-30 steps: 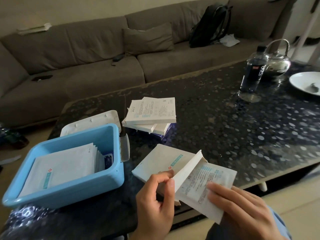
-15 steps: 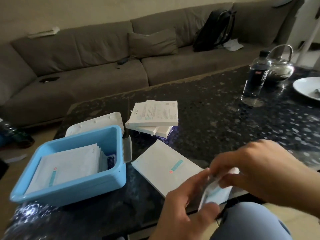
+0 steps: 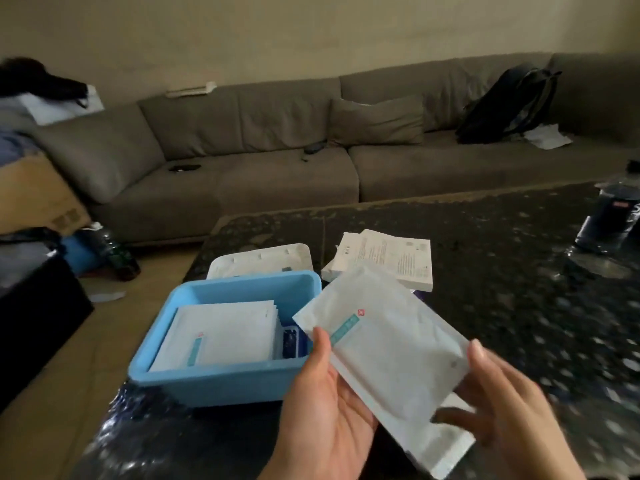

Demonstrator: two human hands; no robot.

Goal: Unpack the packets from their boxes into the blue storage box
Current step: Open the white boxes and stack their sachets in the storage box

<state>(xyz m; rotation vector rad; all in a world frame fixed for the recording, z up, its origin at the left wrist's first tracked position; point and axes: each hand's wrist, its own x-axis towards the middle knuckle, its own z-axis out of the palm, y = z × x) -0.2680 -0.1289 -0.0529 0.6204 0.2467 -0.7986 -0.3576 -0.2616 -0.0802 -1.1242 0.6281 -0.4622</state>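
You hold a white packet up over the near edge of the dark speckled table, just right of the blue storage box. Your left hand cradles it from below, palm up, thumb pinching its left edge beside the teal stripe. Your right hand holds the right side, thumb on top and fingers underneath; it is blurred, so how firmly it grips is hard to say. The box stands on the table at the near left, with a stack of similar white packets lying flat inside and something dark blue tucked beside them. Its white lid lies just behind it. Flat white cartons sit stacked behind the packet. A dark bottle stands at the far right, and a grey sofa runs along behind the table.
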